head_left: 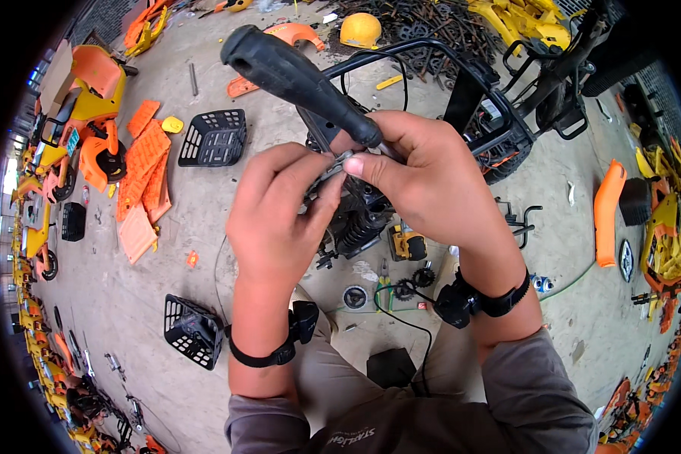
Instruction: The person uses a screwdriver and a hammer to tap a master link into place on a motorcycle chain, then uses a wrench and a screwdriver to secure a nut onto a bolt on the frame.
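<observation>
Both my hands meet in front of the black vehicle frame [420,47]. A black-handled screwdriver [284,76] points its handle up and to the left, and its shaft runs into the fingers of my right hand [431,170], which is closed around it. My left hand [272,204] pinches a small grey metal part [333,172]. My right thumb tip presses at the upper end of that part. Fingers cover most of the part, so its exact kind is unclear. Below the hands sits a black coil-spring shock absorber [359,231] on the frame.
A yellow-and-black power tool [407,244], green-handled pliers [384,284] and gears [405,290] lie on the floor near my knees. Black baskets [213,138] and orange panels [145,163] lie to the left. Dark metal parts [431,34] are heaped beyond a yellow helmet-like shell [361,31].
</observation>
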`<state>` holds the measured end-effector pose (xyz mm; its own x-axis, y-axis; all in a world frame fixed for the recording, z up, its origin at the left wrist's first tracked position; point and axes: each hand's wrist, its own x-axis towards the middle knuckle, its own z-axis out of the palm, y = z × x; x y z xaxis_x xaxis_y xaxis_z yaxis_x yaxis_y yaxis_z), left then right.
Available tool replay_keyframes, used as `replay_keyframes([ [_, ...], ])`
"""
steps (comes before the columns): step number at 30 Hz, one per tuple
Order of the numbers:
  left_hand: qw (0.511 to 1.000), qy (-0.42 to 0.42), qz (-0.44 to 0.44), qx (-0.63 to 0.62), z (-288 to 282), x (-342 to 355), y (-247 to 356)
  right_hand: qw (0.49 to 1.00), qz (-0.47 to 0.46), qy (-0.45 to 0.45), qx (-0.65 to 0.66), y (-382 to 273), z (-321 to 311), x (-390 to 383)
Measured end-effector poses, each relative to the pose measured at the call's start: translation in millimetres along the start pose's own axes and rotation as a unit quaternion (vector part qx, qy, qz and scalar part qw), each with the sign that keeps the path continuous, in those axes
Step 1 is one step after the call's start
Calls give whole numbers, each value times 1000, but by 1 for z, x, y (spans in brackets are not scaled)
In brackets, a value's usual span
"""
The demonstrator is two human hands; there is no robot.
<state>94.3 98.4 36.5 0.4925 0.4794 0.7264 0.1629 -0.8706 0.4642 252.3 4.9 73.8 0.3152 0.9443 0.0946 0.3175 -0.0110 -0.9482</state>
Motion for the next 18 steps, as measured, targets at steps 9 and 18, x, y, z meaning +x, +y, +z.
replay_keyframes([
  [9, 983, 65, 158, 72, 8, -3, -9, 999, -52, 10, -10, 10, 0, 2],
  [18, 971, 83, 204, 88, 12, -9, -10, 996, -10, 12, 87, 11, 1, 3],
])
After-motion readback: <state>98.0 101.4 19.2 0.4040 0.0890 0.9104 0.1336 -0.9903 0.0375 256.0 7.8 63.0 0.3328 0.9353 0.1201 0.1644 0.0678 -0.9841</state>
